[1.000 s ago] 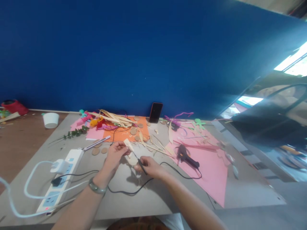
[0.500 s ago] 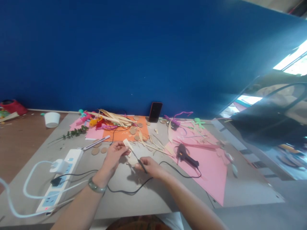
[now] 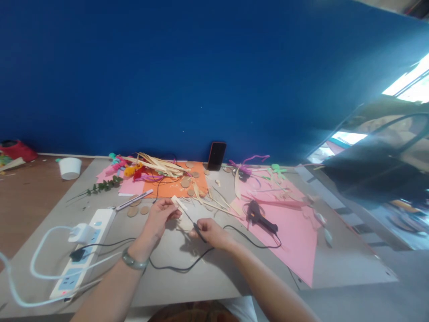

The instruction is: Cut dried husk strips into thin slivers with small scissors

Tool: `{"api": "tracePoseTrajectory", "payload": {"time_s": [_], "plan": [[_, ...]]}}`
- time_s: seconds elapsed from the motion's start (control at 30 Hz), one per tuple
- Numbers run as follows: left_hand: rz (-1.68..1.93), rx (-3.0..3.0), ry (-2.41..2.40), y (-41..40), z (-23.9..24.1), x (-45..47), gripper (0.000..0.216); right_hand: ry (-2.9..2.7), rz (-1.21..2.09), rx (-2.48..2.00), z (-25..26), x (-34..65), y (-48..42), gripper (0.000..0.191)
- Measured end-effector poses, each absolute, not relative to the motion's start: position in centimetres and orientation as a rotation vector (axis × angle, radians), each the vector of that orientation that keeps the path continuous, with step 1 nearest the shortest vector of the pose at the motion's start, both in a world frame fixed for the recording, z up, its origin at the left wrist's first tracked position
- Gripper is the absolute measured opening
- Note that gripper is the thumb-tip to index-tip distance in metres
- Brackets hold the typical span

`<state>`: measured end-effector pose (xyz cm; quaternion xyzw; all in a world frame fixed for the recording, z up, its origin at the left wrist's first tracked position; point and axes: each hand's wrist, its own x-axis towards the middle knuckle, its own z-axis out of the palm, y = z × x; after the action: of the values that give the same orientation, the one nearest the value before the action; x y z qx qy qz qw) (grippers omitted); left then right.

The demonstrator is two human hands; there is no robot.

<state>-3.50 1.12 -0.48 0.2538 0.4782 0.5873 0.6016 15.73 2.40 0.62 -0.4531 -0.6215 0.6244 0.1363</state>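
Head view: the table (image 3: 214, 281) has its near edge running under both forearms, while its far side ends at a blue wall (image 3: 187, 80). Its right edge slants away, well apart from the right arm. Grey surface shows between the forearms, crossed by a black cable (image 3: 177, 269), and a wider stretch shows to the right of the pink paper (image 3: 295, 250).

Above the middle of the table, the left hand (image 3: 164, 210) pinches a pale sliver (image 3: 179, 203) between thumb and fingers. The right hand (image 3: 209, 231) is closed round a black-handled tool (image 3: 200, 232), whose thin end points at the sliver; whether the two touch cannot be told. A pale piece (image 3: 183, 223) lies just below the hands.

On the left, the power strip (image 3: 103, 223) and its white cable (image 3: 35, 257) take up the room beside the left forearm. On the right, a glue gun (image 3: 259, 218) rests on the pink paper, and the black cable passes beneath the right forearm.

Ahead of the hands, straw (image 3: 161, 165) and wood discs (image 3: 185, 182) lie on orange paper (image 3: 167, 190). A phone (image 3: 216, 156) leans against the wall. Further left are a lilac pen-like thing (image 3: 134, 200), a leafy sprig (image 3: 104, 185) and a white cup (image 3: 70, 168).
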Motion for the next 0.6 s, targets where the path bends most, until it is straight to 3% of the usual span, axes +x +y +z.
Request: {"api": "tracePoseTrajectory", "payload": {"time_s": [0.6], "plan": [[1.209,0.617,1.084,1.05,-0.41,-3.16,0.025,-1.841,1.768,-1.312,-0.48,15.46,2.66,0.052]]}}
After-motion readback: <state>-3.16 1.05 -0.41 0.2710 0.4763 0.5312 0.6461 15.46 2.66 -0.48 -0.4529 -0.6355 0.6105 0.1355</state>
